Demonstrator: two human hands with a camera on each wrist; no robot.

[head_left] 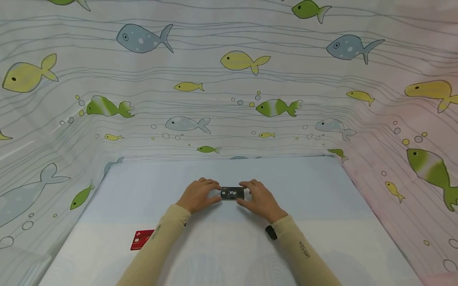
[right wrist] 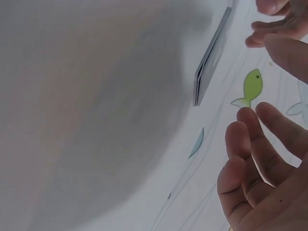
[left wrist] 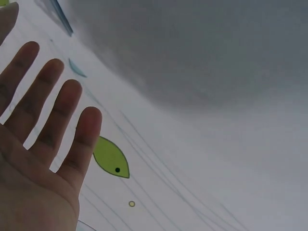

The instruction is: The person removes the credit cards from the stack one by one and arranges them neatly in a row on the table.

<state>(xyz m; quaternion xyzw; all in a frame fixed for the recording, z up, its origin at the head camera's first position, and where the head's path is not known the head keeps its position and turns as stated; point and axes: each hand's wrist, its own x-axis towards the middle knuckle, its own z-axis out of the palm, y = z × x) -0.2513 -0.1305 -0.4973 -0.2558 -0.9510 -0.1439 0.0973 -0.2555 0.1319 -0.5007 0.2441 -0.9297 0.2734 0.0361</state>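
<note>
A black card (head_left: 232, 193) printed "Vip" lies on the table between the two hands in the head view. From the right wrist view, its thin edge (right wrist: 211, 60) shows more than one layer, like stacked cards. My left hand (head_left: 200, 194) is at the card's left end, its fingers spread and fairly straight in the left wrist view. At the right end is my right hand (head_left: 262, 200), thumb by the near edge and fingertips by the far edge. Its relaxed fingers (right wrist: 238, 139) stand apart from the card in the right wrist view.
A red card (head_left: 141, 240) lies on the table at the near left, partly hidden by the left sleeve (head_left: 157, 238). The pale table (head_left: 322, 190) is bordered by a fish-patterned curtain (head_left: 229, 91) at the back and both sides. A black band (head_left: 271, 232) shows at the right wrist.
</note>
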